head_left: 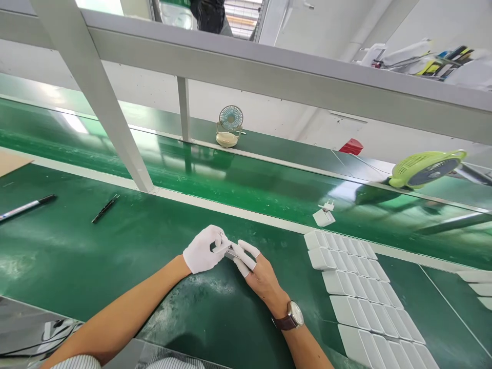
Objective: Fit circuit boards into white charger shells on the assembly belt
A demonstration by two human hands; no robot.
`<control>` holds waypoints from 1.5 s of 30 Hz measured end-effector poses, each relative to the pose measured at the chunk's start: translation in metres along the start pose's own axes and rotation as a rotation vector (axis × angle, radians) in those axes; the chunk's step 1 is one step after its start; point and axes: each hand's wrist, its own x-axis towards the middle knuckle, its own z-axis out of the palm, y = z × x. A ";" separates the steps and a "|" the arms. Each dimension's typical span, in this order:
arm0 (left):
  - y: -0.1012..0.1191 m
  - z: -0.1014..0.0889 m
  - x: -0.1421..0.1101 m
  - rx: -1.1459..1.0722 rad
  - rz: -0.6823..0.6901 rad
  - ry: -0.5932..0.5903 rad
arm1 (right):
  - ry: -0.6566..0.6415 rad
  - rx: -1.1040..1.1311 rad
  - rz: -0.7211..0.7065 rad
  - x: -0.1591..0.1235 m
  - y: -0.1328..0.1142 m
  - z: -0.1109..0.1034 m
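Note:
My left hand (pixel 205 249), in a white glove, is closed in a pinch on a small white part (pixel 222 248). Facing it, my right hand (pixel 261 274) wears white finger covers and grips a small grey-and-white casing (pixel 231 253). The white part touches or nearly touches the casing; the fingers hide much of both. Both hands are just above the green work surface (pixel 161 225). To the right of my right hand stand rows of white plastic casings (pixel 357 287).
A marker (pixel 28 207) and black tweezers (pixel 105 208) lie at left. Behind a pale edge runs a green conveyor belt (pixel 246 187), carrying a white casing with a plug (pixel 325 215). A small fan (pixel 229 128) and a green fan (pixel 426 169) stand beyond. A metal post (pixel 100 102) slants down at left.

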 end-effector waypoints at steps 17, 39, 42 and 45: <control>0.000 -0.013 -0.003 -0.094 -0.107 0.004 | 0.072 0.267 -0.013 0.023 -0.015 -0.001; -0.006 -0.001 -0.009 0.018 -0.142 -0.212 | -0.145 0.088 0.191 0.004 -0.012 0.004; -0.007 -0.002 -0.010 0.018 -0.090 -0.208 | -0.099 0.134 0.279 0.002 -0.012 -0.001; -0.008 -0.002 -0.010 0.035 -0.108 -0.201 | -0.076 0.139 0.258 0.000 -0.010 -0.001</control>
